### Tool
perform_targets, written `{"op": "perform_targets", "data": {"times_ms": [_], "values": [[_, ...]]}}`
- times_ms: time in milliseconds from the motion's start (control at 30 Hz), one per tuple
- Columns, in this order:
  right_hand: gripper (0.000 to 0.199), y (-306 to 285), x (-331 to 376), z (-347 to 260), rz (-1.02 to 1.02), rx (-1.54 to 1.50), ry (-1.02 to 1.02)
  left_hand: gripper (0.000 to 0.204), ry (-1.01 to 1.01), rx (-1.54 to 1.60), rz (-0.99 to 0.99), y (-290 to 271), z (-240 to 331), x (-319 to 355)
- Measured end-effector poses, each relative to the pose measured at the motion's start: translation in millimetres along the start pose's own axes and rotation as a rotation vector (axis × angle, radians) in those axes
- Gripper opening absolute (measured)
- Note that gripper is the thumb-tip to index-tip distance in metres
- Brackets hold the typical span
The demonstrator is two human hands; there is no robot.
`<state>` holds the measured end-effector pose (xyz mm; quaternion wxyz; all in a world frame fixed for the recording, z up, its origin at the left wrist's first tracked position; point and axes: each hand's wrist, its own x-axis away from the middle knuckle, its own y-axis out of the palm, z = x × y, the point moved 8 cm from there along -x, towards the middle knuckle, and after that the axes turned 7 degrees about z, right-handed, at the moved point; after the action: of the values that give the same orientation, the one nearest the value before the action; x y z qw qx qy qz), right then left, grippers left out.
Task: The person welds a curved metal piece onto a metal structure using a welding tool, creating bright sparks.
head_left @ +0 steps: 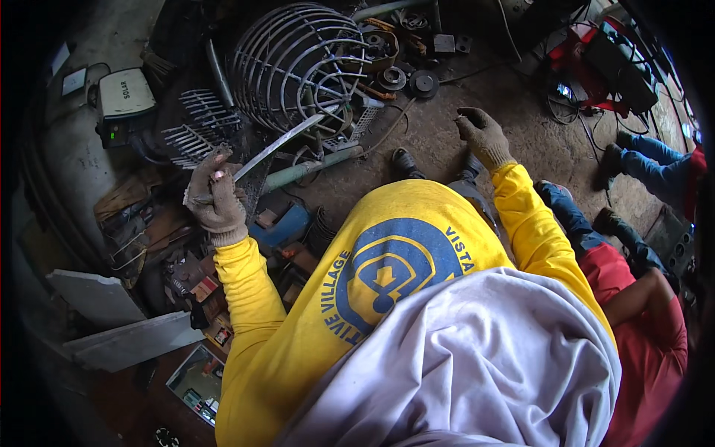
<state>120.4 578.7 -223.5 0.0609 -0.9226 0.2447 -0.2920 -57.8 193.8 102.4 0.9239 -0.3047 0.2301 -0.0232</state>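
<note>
My left hand (216, 195), in a worn brown knit glove with a bare fingertip showing, is closed around the near end of a flat pale metal bar (287, 139). The bar slopes up and right to a round cage of bent metal rods (298, 59), and its far end lies against the cage's lower side. Out to the right, over the floor, my gloved right hand (485, 138) is raised. Its fingers are loosely bent and apart, and I see nothing held in them. A green pipe (309, 167) runs below the bar.
Metal grates (199, 123) lie left of the cage, near a pale box-shaped device (125, 95). Round metal parts (423, 83) sit beyond it. A red-framed machine with cables (596, 67) stands far right. A person in red (633, 320) is close on my right; another person's legs (655, 155) show beyond.
</note>
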Motion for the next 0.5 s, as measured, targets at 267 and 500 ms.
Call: {"op": "perform_targets", "data": {"times_ms": [267,500], "values": [[0.042,-3,-15,-19,0.014,0.013,-0.018,0.04,0.009,-0.084,-0.033,0,-5,2],[0.038,15,-9,-12,-0.03,0.022,-0.026,0.04,0.095,-0.109,-0.042,2,3,0]]}}
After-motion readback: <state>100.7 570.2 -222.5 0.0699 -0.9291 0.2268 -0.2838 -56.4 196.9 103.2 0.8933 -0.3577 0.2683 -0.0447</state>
